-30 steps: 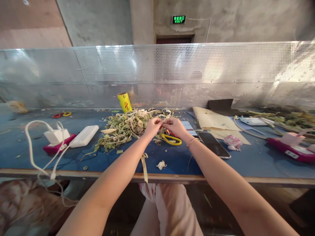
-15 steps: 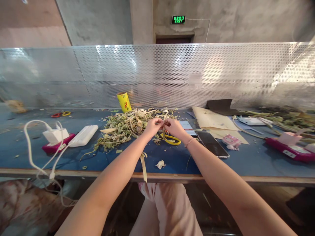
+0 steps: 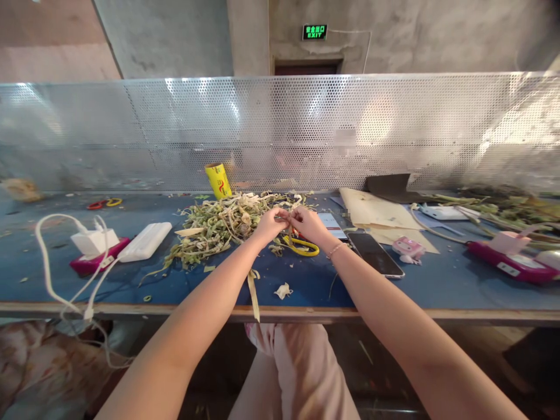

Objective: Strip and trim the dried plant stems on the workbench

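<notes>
Above the blue table, my left hand (image 3: 271,224) and my right hand (image 3: 308,225) meet fingertip to fingertip, both pinched closed. Whatever lies between the fingers is too small and too hidden to name. A heap of dried, greenish-tan plant strips (image 3: 214,227) spreads to the left of and behind my hands. Just below my right hand lie scissors with a yellow handle loop (image 3: 318,249), partly covered by that hand. One long pale strip (image 3: 254,294) hangs over the table's front edge below my left forearm, and a crumpled whitish scrap (image 3: 283,290) lies between my forearms.
A yellow tube (image 3: 218,181) stands behind the heap. Left are a white power bank (image 3: 146,241), cables and a magenta power strip (image 3: 81,266). Right are a dark phone (image 3: 377,255), a lit screen (image 3: 329,221), a pink case (image 3: 408,249), brown paper (image 3: 376,209) and another magenta strip (image 3: 485,256).
The view has shifted slightly. My hands stay pinched together in nearly the same place, with only small finger movement; nothing on the table has visibly moved.
</notes>
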The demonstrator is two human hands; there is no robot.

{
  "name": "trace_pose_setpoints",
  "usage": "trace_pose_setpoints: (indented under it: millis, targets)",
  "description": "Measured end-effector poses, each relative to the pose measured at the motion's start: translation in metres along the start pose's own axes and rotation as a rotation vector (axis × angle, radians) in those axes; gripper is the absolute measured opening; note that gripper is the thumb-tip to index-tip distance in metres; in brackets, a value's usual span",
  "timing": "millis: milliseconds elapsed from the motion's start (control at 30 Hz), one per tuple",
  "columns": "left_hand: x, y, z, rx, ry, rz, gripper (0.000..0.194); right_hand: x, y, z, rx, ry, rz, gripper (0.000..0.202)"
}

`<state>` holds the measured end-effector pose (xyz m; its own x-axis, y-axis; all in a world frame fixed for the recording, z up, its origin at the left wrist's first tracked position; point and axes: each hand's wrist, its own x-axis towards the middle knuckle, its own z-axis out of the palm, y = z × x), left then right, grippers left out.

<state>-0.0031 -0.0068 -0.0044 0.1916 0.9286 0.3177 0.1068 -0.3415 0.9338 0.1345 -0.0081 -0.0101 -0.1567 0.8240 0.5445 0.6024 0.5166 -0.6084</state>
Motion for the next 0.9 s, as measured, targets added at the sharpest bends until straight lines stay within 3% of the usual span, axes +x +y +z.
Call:
trace_pose_setpoints:
  millis: [100,200,333,433,733,900]
  targets:
    - [0.001,-0.001,-0.001,-0.018,-0.016,0.003,0.017,0.001,0.002,0.001,0.135,-0.013,0.044,0.012]
    - [0.001,0.000,-0.001,-0.027,-0.039,-0.011,0.013,0.002,0.005,0.002,0.427,-0.061,0.087,0.016]
    - [0.001,0.003,-0.001,-0.046,-0.055,0.005,0.013,0.001,0.005,0.000,0.838,-0.175,0.271,0.025]
    - [-0.001,0.004,-0.001,-0.082,-0.063,0.028,0.018,0.000,0.003,-0.002,1.022,-0.241,0.361,0.028]
    - [0.002,0.001,-0.002,-0.192,-0.108,0.080,0.026,0.000,0.004,-0.009,1.286,-0.396,0.364,0.017]
    - [0.001,0.003,-0.001,-0.235,-0.143,0.093,0.022,0.000,0.006,-0.010,1.304,-0.437,0.299,0.015]
